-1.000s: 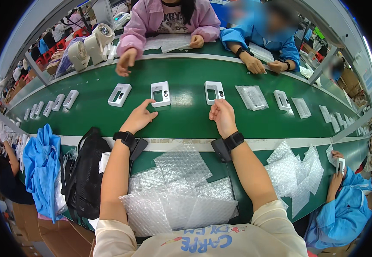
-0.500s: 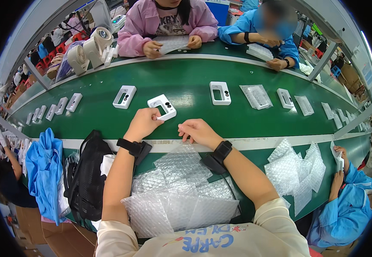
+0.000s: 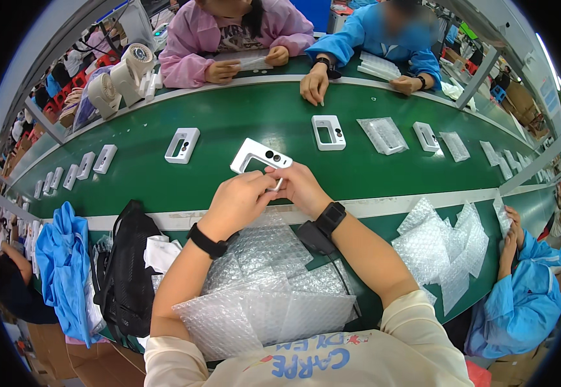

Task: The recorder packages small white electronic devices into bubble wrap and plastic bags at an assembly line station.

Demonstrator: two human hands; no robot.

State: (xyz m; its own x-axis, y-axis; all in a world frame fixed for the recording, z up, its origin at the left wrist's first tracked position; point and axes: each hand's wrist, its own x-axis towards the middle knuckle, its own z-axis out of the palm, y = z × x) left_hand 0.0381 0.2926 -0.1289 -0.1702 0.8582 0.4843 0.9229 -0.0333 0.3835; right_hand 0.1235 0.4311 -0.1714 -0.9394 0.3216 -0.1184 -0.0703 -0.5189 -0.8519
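A white rectangular plastic housing [image 3: 254,146], with a large opening and two dark round parts, is held tilted above the green conveyor belt. My left hand [image 3: 245,195] closes its fingers on the near edge. My right hand [image 3: 301,184] grips the right end; the hands meet there and hide that corner. Similar white housings lie on the belt, one [image 3: 335,144] beyond my right hand and another [image 3: 181,132] farther left. Close to my body, under my forearms, lies a pile of clear bubble-wrap bags [image 3: 312,313].
Several wrapped housings, including one in bubble wrap [image 3: 382,135], lie along the belt [image 3: 241,106] to the right. More bubble-wrap bags [image 3: 438,248] sit right of my arm. A black bag [image 3: 129,271] and blue garment [image 3: 67,264] are left. A co-worker's hand [image 3: 314,84] reaches over the far edge.
My left hand has moved right with the housing, lifting and turning it. My right hand has closed on its right end. Across the belt, a blue-sleeved co-worker's hand has come forward.
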